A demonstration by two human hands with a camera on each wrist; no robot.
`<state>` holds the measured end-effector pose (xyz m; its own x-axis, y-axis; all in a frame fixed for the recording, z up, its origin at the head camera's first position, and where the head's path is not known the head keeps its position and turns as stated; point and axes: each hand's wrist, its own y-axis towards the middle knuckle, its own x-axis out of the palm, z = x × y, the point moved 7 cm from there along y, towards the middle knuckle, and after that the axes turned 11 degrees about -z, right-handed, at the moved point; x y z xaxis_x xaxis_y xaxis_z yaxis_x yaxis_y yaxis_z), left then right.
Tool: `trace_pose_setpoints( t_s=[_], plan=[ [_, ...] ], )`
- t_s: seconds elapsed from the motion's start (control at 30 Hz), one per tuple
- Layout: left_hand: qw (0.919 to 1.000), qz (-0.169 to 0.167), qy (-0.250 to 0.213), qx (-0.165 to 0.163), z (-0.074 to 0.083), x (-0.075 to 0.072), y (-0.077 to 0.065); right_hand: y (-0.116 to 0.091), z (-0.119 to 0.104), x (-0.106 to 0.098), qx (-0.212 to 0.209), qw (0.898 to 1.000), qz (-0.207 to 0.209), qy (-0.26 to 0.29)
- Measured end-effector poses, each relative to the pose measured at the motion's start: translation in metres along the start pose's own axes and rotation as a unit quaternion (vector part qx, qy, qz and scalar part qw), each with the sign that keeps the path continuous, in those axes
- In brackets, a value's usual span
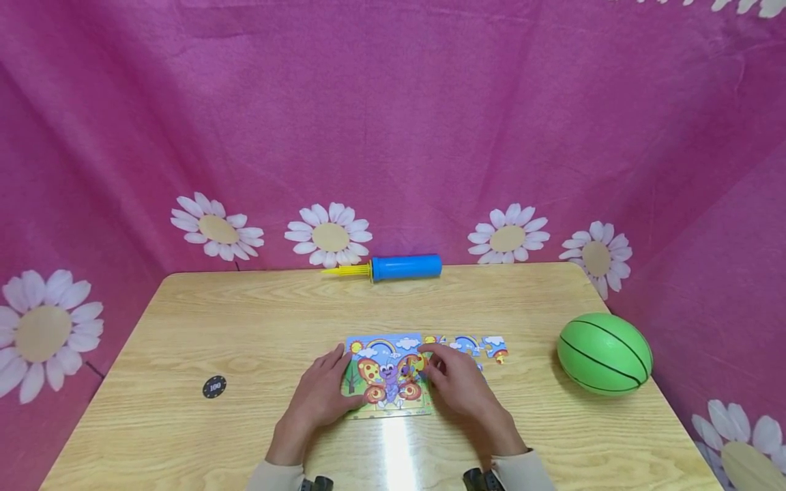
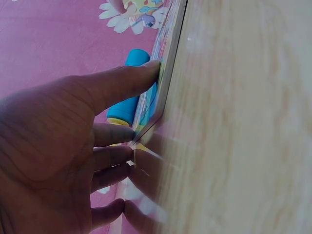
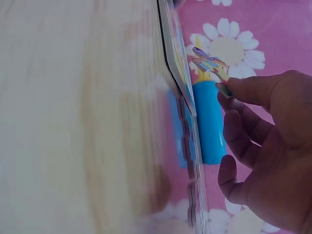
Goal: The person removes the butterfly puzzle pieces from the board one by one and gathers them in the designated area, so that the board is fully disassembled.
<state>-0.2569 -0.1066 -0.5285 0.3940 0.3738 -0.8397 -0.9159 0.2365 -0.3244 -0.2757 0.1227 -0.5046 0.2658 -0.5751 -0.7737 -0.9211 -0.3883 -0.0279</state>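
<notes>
A colourful butterfly puzzle board (image 1: 385, 404) lies flat near the table's front middle. My left hand (image 1: 319, 395) rests beside its left edge, fingers straight on the table, and the thumb (image 2: 131, 80) presses the board's edge (image 2: 168, 58). My right hand (image 1: 454, 382) is at the board's right side and pinches a small puzzle piece (image 3: 209, 62) at its fingertips, just above the board's right part (image 3: 176, 63). Loose puzzle pieces (image 1: 469, 344) lie in a row right of the board, beyond the right hand.
A blue hand pump (image 1: 405, 267) with a yellow nozzle lies at the table's far edge. A green ball (image 1: 604, 353) sits near the right edge. A black chip (image 1: 214, 387) lies at the left. Pink daisy cloth surrounds the wooden table (image 1: 245, 320).
</notes>
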Motion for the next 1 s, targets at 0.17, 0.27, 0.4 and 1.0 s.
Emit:
trace_pose_setpoints(
  t_s=[0.17, 0.27, 0.4, 1.0],
  plan=[
    [1.0, -0.002, -0.002, -0.001, 0.0, 0.001, 0.0, -0.006, 0.012, -0.006, 0.023, 0.999, 0.007, 0.02],
    [1.0, -0.004, -0.003, 0.0, 0.0, 0.002, 0.001, -0.012, 0.019, -0.011, 0.043, 0.999, 0.015, 0.021],
    [0.9999, -0.008, -0.009, -0.002, 0.0, 0.002, 0.001, -0.02, 0.026, -0.018, 0.05, 0.998, 0.021, 0.019],
    [0.9999, -0.01, -0.011, 0.003, 0.0, 0.002, 0.001, -0.043, 0.066, -0.047, 0.079, 0.995, 0.055, 0.019]
  ],
)
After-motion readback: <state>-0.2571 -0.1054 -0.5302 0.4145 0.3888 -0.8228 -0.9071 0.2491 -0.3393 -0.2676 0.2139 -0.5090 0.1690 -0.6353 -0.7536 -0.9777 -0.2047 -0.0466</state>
